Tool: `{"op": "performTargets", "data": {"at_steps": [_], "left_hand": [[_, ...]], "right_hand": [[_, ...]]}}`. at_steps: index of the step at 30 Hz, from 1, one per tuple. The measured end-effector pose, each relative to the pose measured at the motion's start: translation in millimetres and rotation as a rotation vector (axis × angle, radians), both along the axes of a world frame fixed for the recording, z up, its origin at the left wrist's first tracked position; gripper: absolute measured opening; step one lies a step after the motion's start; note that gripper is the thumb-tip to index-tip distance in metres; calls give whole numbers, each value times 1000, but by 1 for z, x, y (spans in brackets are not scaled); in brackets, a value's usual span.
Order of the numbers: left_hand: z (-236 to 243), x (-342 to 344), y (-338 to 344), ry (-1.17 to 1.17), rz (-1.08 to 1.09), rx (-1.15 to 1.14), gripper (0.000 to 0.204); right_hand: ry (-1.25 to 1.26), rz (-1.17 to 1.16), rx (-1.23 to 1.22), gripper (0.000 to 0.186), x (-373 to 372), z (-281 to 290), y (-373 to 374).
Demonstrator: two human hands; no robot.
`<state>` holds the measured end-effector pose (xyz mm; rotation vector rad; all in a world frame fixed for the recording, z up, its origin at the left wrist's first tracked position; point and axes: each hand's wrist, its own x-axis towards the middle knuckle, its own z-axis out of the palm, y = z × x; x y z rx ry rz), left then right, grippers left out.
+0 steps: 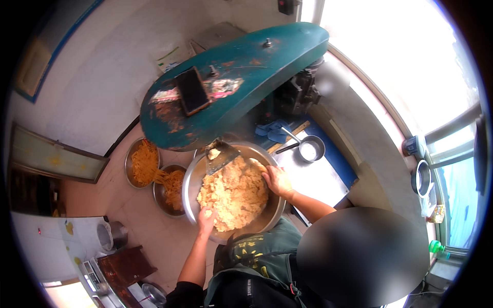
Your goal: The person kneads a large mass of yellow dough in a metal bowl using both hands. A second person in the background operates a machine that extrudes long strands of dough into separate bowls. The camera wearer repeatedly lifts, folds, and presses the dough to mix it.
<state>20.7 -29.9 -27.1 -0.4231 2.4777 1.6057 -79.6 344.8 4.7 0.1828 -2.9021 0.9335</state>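
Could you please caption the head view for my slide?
Left hand and right hand at a metal bowl of crumbly mixture.

You can't read the yellow print (250, 251) on your apron (280, 242) or the worn label (228, 87) on the green cover (282, 54).

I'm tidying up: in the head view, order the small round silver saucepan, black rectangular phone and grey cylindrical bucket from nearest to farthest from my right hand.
From your right hand:
1. Silver saucepan, upper right
2. Black phone, upper left
3. Grey bucket, lower left

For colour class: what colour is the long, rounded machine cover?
The machine cover is teal, clearest in the head view.
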Motion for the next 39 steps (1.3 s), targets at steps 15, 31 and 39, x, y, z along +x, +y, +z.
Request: {"op": "performTargets", "data": {"at_steps": [15, 31, 39], "left_hand": [[18, 21, 29, -132, 146, 83, 28], [99, -146, 81, 141, -188, -172, 52], [90, -180, 92, 479, -414, -588, 52]], "right_hand": [[92, 249, -157, 25, -56, 80, -37], [-250, 419, 314, 31, -183, 48, -139], [-127, 267, -72, 32, -111, 99, -49]]}}
